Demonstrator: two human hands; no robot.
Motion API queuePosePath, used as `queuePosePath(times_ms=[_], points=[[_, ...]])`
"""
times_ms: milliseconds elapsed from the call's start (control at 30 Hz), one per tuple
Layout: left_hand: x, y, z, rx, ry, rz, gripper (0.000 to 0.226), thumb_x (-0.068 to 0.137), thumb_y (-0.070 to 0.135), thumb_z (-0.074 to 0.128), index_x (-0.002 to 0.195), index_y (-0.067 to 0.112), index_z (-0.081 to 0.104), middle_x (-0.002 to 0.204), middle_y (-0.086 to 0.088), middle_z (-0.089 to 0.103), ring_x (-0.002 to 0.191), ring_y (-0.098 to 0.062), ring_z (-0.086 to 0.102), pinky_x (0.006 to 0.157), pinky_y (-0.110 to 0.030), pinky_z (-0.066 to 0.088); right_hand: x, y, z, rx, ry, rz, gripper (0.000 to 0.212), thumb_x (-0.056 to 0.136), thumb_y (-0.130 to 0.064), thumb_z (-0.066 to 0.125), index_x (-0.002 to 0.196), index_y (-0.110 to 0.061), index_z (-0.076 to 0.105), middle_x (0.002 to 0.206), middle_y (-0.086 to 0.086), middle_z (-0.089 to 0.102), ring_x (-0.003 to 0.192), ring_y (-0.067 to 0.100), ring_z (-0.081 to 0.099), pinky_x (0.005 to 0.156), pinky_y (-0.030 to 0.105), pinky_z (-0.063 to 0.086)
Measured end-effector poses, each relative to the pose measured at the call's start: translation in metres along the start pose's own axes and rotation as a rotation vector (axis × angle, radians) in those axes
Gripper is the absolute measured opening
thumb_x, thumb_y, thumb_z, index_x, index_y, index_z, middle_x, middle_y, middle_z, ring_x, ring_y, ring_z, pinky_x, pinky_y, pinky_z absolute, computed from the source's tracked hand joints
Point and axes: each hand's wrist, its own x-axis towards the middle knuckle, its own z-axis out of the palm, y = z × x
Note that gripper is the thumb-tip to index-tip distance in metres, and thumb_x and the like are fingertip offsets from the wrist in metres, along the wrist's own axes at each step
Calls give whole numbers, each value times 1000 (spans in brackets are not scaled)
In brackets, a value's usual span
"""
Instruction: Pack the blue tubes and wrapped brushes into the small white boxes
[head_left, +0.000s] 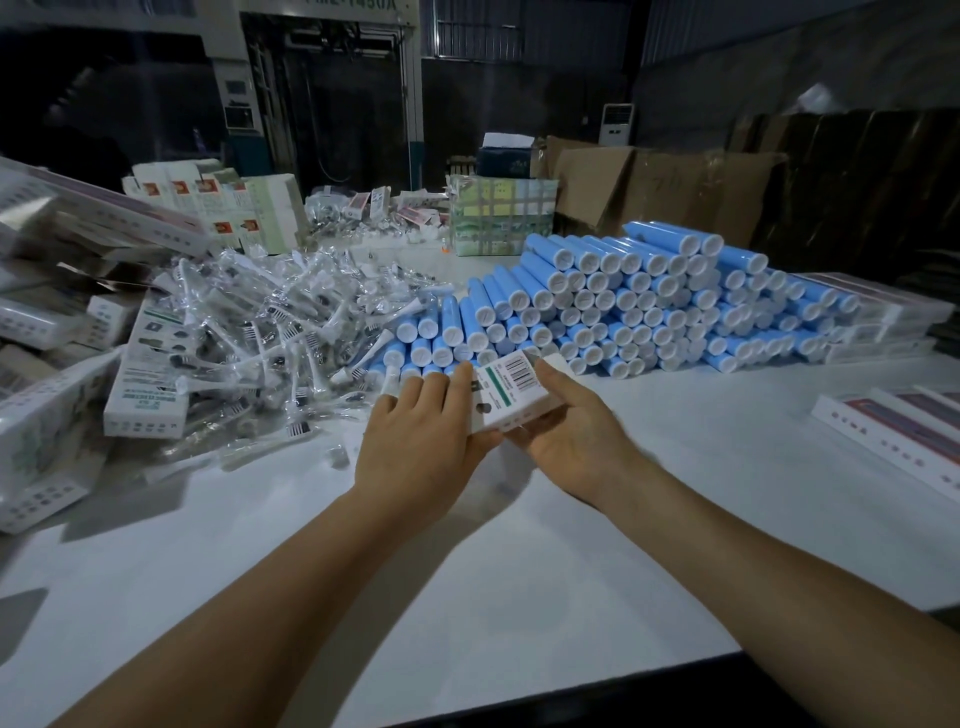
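This is a packing bench in a factory or warehouse hall. A long white table (519, 545) carries goods in bulk: at one o'clock a stacked heap of blue tubes (649, 296), at eleven o'clock a loose pile of wrapped brushes (270, 322), and at nine o'clock many small white boxes (145, 384). Behind the table, at one to two o'clock, big cardboard cartons (649, 187) stand together. At twelve o'clock rises a tall grey machine (311, 78), possibly a press; the dim light hides its detail. Corrugated metal walls (779, 52) close the hall.
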Motion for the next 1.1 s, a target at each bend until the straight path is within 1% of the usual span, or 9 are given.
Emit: queuePosePath(times_ms=[133,267,333,467,567,633,800,933,1100], points=[[0,-1,0,-34,0,52,82,86,61,14,149,9,21,132,-5,47,115,-24,45,90,-37,37,3,2,-4,-106,31,-120,29,82,-5,62,111,-4,62,100,17,71,91,27,70,77,37,58],[-2,2,1,-5,-4,100,79,87,59,12,149,10,17,133,-4,44,113,-22,44,90,-35,38,0,7,-6,-820,224,-442,18,92,-5,51,99,-11,66,84,1,70,79,19,69,68,28,58],[-2,2,1,7,-3,101,79,87,59,11,149,10,16,133,-3,43,113,-21,43,90,-34,37,-5,10,-5,-1162,182,-615,30,95,-7,44,119,-14,61,90,-5,65,76,11,64,62,16,54],[-3,4,-1,24,8,91,80,88,57,9,150,7,15,133,-5,43,114,-23,43,89,-35,37,-8,12,-5,-1419,124,-790,32,100,-15,38,128,-5,49,106,8,62,87,15,60,67,18,52],[-3,4,-1,41,-2,111,80,88,56,5,150,6,11,133,-5,41,115,-23,42,90,-36,37,-11,10,-5,-1419,100,-725,39,100,-32,39,132,-10,46,109,7,64,96,19,62,83,36,53],[-4,4,-1,41,-2,109,80,88,56,6,150,7,12,133,-5,42,114,-23,43,90,-35,37,-13,11,-5,-1315,89,-656,43,101,-37,36,133,-11,48,101,2,66,89,13,65,80,34,55],[-4,4,-4,61,-18,59,80,87,57,8,150,8,12,136,-6,41,117,-23,42,90,-36,36,-6,2,1,-545,61,-217,35,102,-32,37,103,-13,66,96,12,72,87,21,68,73,36,57],[-3,3,-8,56,-43,52,79,88,56,15,149,5,21,133,-9,47,114,-26,46,87,-38,39,-4,2,1,-507,49,-226,21,100,-18,43,114,-19,59,101,12,66,91,21,64,81,39,56],[-5,1,-8,9,31,93,72,88,49,40,136,-4,45,112,-17,61,95,-33,58,72,-43,47,-4,2,-2,-519,64,-266,31,100,-13,40,130,-14,51,100,10,68,94,21,65,86,42,55]])
